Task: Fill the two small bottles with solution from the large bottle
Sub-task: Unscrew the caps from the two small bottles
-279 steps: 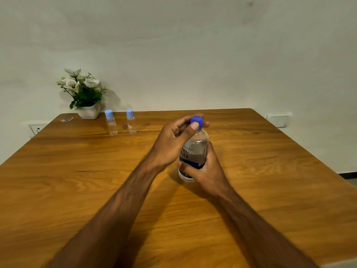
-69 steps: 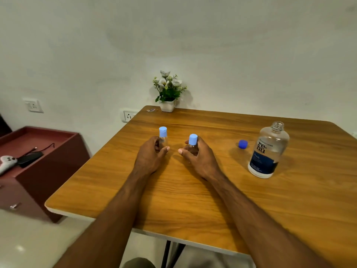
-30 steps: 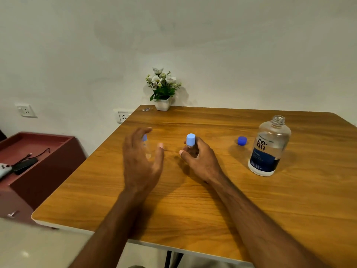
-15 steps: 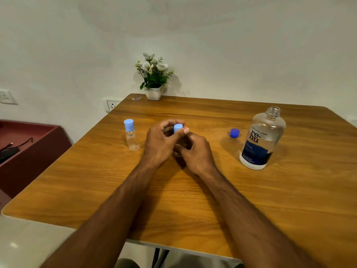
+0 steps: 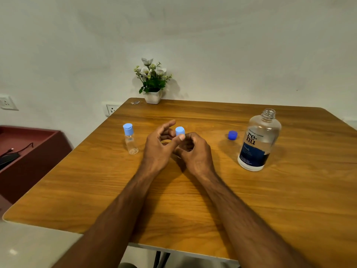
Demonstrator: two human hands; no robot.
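The large clear bottle (image 5: pixel 258 140) with a dark blue label stands uncapped on the right of the wooden table (image 5: pixel 270 200). Its dark blue cap (image 5: pixel 232 135) lies just to its left. One small clear bottle (image 5: pixel 130 138) with a light blue cap stands alone on the left. The other small bottle sits mid-table, its body hidden inside my right hand (image 5: pixel 195 151), which grips it. My left hand (image 5: pixel 161 144) pinches its light blue cap (image 5: pixel 180 131) between thumb and fingers.
A white pot of flowers (image 5: pixel 152 82) stands at the table's far edge by the wall. A dark red cabinet (image 5: pixel 29 151) with a black cable sits low on the left. The table's near edge runs close to my forearms.
Over the last second my left hand left the left small bottle and came onto the cap of the one held by my right hand. The view shifted slightly.
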